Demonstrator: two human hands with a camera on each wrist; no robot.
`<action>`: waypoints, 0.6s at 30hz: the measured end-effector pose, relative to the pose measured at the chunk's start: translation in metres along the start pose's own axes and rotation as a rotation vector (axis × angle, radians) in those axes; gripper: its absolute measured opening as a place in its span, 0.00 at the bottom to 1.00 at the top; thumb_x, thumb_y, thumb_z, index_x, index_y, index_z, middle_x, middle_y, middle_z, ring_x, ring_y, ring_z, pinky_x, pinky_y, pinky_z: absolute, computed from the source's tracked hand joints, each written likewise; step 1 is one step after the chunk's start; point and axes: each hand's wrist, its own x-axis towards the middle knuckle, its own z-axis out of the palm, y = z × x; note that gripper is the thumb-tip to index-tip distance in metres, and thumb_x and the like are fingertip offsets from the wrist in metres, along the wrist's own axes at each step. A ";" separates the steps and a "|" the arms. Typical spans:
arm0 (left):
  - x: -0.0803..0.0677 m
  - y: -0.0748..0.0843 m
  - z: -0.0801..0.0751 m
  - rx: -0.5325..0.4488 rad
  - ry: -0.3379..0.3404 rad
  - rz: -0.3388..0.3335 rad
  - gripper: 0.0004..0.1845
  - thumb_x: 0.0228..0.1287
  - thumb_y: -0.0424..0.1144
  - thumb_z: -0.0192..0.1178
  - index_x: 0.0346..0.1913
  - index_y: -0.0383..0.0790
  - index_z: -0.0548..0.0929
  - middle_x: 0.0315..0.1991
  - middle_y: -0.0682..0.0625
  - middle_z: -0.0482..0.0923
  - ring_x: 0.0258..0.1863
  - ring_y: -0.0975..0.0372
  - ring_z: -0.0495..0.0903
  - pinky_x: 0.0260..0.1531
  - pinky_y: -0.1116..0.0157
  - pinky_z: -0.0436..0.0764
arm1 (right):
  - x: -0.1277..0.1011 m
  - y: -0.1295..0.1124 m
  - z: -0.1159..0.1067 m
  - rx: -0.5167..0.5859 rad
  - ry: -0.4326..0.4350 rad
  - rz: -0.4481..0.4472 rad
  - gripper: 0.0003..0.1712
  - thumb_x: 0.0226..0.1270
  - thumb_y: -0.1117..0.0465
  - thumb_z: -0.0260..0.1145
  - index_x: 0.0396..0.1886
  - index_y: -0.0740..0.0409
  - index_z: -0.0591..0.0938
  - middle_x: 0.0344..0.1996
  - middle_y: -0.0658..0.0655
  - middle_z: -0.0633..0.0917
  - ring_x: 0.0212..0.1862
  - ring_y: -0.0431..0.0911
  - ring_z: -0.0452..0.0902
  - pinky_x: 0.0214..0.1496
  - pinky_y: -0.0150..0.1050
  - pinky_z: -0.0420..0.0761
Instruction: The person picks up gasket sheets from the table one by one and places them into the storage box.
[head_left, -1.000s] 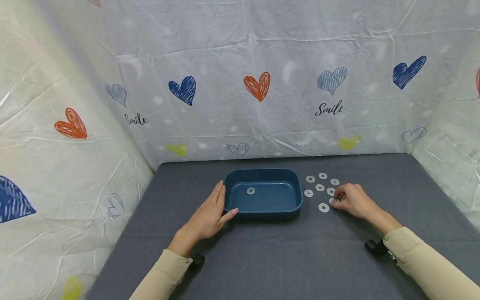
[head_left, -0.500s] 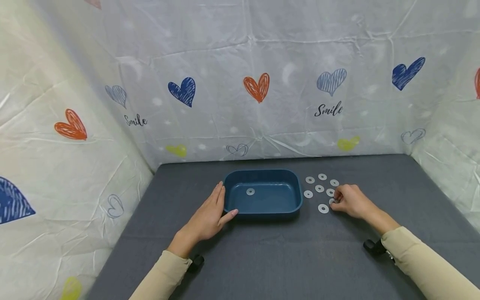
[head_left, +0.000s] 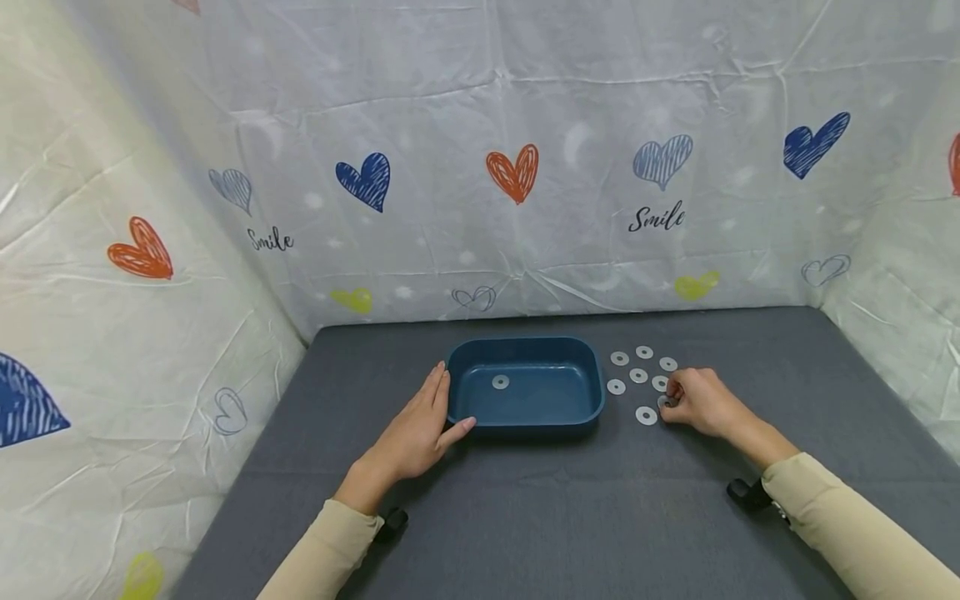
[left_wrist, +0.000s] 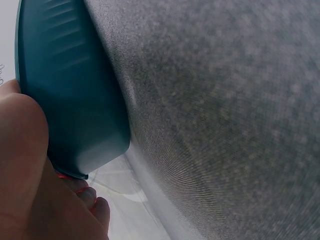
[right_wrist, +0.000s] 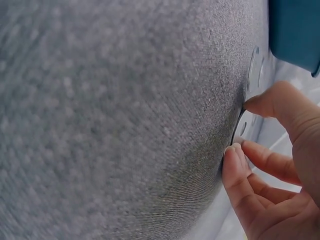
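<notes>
A blue rectangular box (head_left: 525,417) sits on the table with one flat metal washer (head_left: 500,382) lying inside. My left hand (head_left: 412,429) rests on the box's left end, its fingers straight along that side and the thumb at the near corner. In the left wrist view, the thumb (left_wrist: 22,115) touches the teal-looking wall of the box (left_wrist: 70,85). To the right of the box, my right hand (head_left: 701,402) pinches a washer (head_left: 663,402) at its edges. The right wrist view has that washer (right_wrist: 242,125) between thumb and fingertips, low at the cloth.
Several more washers lie flat around the right hand, among them a near one (head_left: 646,415) and a far one (head_left: 643,352). Dark grey cloth covers the table (head_left: 555,525). A white curtain (head_left: 450,233) printed with hearts hangs behind and at both sides.
Almost nothing differs. The right thumb and fingers stay at the same washer, which looks slightly darker and more tilted now; the left hand keeps its place on the box.
</notes>
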 end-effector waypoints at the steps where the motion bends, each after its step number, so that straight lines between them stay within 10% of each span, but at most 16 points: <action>1: 0.000 0.000 0.000 -0.001 0.001 0.001 0.51 0.78 0.66 0.44 0.80 0.26 0.41 0.82 0.35 0.34 0.82 0.46 0.40 0.76 0.45 0.53 | 0.000 0.000 0.000 -0.002 -0.006 0.003 0.09 0.51 0.64 0.74 0.28 0.63 0.83 0.21 0.50 0.80 0.25 0.41 0.72 0.31 0.40 0.75; 18: 0.000 -0.002 0.002 0.004 -0.004 0.002 0.51 0.78 0.67 0.43 0.80 0.27 0.41 0.83 0.35 0.33 0.82 0.47 0.39 0.76 0.46 0.53 | 0.003 0.003 -0.003 -0.027 -0.059 -0.029 0.06 0.55 0.62 0.75 0.26 0.59 0.84 0.21 0.47 0.81 0.25 0.40 0.74 0.32 0.40 0.76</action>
